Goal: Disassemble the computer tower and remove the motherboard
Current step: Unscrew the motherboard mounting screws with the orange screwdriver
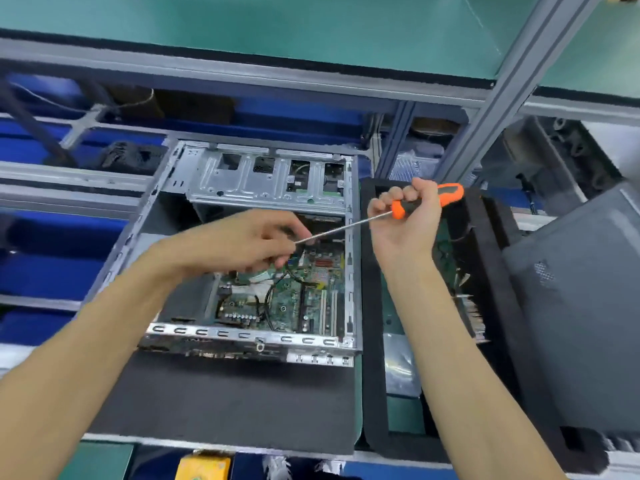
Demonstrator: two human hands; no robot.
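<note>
An open silver computer tower [249, 336] lies on its side on a black foam mat [221, 403]. Its green motherboard [294, 299] shows in the lower right of the case, with black cables across it. My right hand [405, 223] grips the orange-and-black handle of a long screwdriver [346, 227], above the case's right wall. The metal shaft slants down to the left. My left hand [242, 242] hovers over the case with its fingertips pinching the shaft's tip. The tip itself is hidden behind those fingers.
A black foam tray [374, 306] with circuit boards stands right of the case. A dark grey case panel [581, 306] lies at the far right. Aluminium frame rails [498, 109] and a green shelf [311, 26] hang overhead. Blue bins line the left side.
</note>
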